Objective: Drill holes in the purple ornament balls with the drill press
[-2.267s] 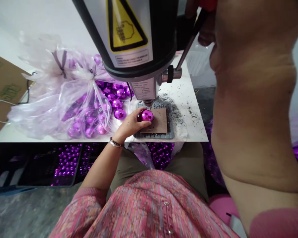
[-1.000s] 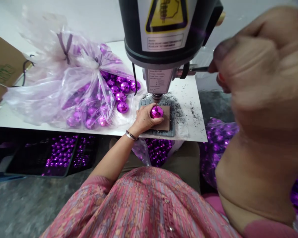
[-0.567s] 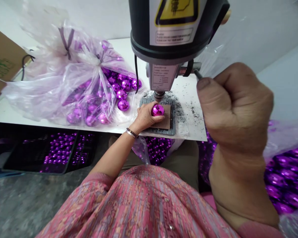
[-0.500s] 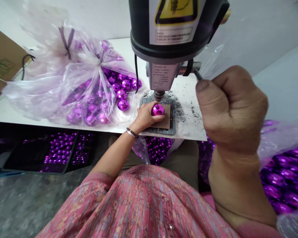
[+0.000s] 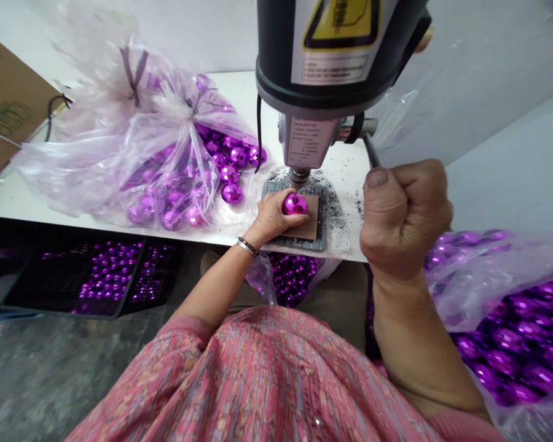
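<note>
My left hand is closed around a shiny purple mirror ball, which rests on a brown board on the grey base plate of a drill press. The chuck sits right above the ball, with the bit at the ball's top. A dark spot shows on the ball's upper face. On the right, my right hand is wrapped around the end of the drill press lever; its grip end is hidden inside my fist.
Dark shavings lie about the base plate. At the left, a tied plastic bag and loose purple balls cover the white table. Black crates of balls stand below. An open bag of balls is at the right.
My right hand has come down and inward with the lever, which now shows more of its rod. My left hand keeps the ball in place. The view has shifted slightly.
</note>
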